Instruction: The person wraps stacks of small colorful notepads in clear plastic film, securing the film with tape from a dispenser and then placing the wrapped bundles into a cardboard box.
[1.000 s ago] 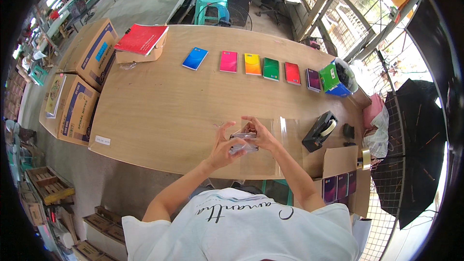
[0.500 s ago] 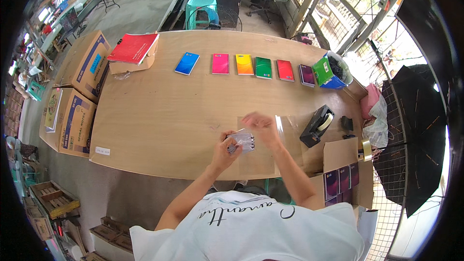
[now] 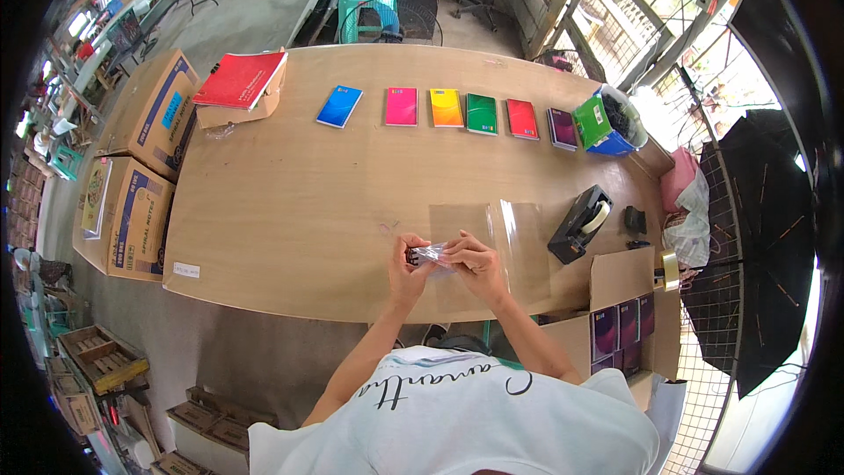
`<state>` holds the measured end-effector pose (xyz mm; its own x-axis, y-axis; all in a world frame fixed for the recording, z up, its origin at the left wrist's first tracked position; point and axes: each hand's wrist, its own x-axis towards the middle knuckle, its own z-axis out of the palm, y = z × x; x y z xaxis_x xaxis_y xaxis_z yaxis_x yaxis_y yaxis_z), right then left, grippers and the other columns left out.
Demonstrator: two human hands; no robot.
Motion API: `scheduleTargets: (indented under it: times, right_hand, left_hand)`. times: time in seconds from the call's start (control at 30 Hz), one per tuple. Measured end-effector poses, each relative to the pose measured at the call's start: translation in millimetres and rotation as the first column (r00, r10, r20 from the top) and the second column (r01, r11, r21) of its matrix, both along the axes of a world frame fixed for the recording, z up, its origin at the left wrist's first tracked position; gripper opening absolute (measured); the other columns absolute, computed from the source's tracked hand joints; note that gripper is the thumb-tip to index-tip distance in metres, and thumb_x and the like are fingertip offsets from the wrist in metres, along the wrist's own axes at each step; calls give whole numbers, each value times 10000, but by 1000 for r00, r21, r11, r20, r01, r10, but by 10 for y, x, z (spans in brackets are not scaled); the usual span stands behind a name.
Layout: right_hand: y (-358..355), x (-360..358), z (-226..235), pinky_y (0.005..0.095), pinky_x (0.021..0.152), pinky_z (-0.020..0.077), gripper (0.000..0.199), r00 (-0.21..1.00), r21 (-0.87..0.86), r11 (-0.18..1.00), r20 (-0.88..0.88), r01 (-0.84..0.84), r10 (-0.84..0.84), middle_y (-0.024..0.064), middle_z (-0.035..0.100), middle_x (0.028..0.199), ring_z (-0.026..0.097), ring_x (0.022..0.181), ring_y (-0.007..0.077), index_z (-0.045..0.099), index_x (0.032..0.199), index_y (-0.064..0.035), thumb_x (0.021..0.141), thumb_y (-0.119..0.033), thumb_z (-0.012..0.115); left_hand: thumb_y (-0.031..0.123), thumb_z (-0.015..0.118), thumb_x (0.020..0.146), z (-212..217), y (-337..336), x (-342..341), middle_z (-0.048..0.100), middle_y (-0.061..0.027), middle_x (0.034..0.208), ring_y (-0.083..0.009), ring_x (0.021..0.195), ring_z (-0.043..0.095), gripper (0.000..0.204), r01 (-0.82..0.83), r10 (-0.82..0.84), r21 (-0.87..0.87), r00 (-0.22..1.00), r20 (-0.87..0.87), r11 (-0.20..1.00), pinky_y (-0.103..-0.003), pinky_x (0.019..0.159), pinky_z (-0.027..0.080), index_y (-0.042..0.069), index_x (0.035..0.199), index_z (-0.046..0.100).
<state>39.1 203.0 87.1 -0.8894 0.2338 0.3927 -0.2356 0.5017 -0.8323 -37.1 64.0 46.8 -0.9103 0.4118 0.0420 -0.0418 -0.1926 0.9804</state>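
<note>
Close to the table's near edge, my left hand (image 3: 408, 276) is closed around a small bundle of spiral notebooks in clear plastic (image 3: 429, 253). Dark spiral bindings show at its left end, next to my left fingers. My right hand (image 3: 477, 266) pinches the plastic at the bundle's right end. Fingers cover much of the bundle, so its covers cannot be made out. Flat clear plastic sheets (image 3: 527, 242) lie on the table just right of my right hand.
A black tape dispenser (image 3: 580, 225) stands at right, above an open carton (image 3: 615, 280) of purple notebooks. Across the back are blue (image 3: 340, 107), pink (image 3: 402, 107), yellow (image 3: 446, 109), green (image 3: 482, 114), red (image 3: 522, 120) and purple notebooks (image 3: 562, 129). Cartons (image 3: 141, 215) stand left.
My right hand, raised and blurred before, has come down onto the plastic. The bundle has turned: its spiral ends were at the right and now show at the left.
</note>
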Motion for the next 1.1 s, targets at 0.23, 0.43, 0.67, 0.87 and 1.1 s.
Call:
scheduleTargets:
  times: [0.23,0.43,0.67,0.87,1.1]
  right_hand:
    - [14,181,-37,486,1100,274,201,999,291,957,-36,-9,20,-8,651,881,623,985,216,719,878,-137,725,-11,691]
    - [136,361,215,405,1026,361,233,993,238,965,-58,112,-101,16,643,994,591,1036,211,693,953,-108,750,-1,649]
    - [2216,1350,-465,274,628,429,215,211,-254,65,604,965,-768,32,655,754,590,704,118,696,780,3,822,-205,728]
    - [2227,1212,-483,299,599,418,233,327,-440,34,612,897,-720,40,642,732,544,635,129,689,765,-17,825,-240,718]
    - [1580,1352,-1061,334,612,484,170,640,-768,-450,634,455,-435,73,617,752,579,655,195,636,788,-45,890,-181,645]
  left_hand:
    - [-66,723,608,-26,75,40,527,-67,1148,-149,908,555,360,-44,45,17,993,-111,999,-292,810,466,65,933,638]
    - [-110,682,591,42,34,41,477,-50,1266,-158,934,516,184,-45,37,-46,984,-176,998,-288,785,470,55,674,678]
    - [-121,681,573,-71,125,28,473,-31,1243,-146,938,483,219,-54,55,26,998,-39,998,-300,822,432,88,635,664]
    - [-114,698,595,-97,90,39,465,-33,1239,-150,953,469,221,-51,53,18,994,-95,999,-302,841,410,99,623,650]
    - [-105,707,613,-92,80,32,464,-44,1237,-162,992,462,223,-78,77,-7,990,-121,997,-311,864,394,102,625,625]
